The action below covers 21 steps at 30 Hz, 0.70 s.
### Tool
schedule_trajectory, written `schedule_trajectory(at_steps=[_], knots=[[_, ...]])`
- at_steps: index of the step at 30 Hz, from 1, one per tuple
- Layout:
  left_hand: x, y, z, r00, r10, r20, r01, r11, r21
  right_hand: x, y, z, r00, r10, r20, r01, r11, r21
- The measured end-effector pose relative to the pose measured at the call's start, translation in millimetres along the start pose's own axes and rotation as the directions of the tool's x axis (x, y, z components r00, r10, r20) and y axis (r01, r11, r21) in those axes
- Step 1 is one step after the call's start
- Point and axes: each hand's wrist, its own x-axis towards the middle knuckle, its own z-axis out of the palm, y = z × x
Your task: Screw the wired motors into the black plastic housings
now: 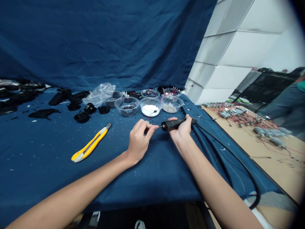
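Observation:
My right hand [181,128] is wrapped around a black electric screwdriver [175,124], held level with its bit pointing left. A thick black cable [228,149] runs from the screwdriver's back end down to the right. The fingers of my left hand [140,136] are pinched together at the tip of the bit. Thin red and dark wires [149,118] rise beside those fingers towards a small black piece [155,111]. Whatever sits between the fingertips is too small to make out. Just beyond my hands stands a clear bowl of white material [150,110].
A yellow utility knife [91,144] lies on the blue cloth at left. Several clear bowls [127,106] hold small parts behind my hands. Black plastic parts [81,117] and a plastic bag [100,94] lie left of them. Wired motors [271,132] cover a board at right; a person stands beyond.

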Motion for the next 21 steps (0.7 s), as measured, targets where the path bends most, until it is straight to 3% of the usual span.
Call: schedule_trajectory(at_steps=[11,21], knots=[[-1.2,-3.8,4.0,0.998,0.069,-0.014,-0.068,0.997,0.031,2.6,2.7,-2.4,1.000,0.024,-0.005,-0.024,1.000,0.014],[2.6,-1.4,6.0,0.999,-0.028,-0.021,0.029,1.000,0.007,2.8,2.8,-2.2,0.999,0.034,0.000,-0.034,0.999,0.022]])
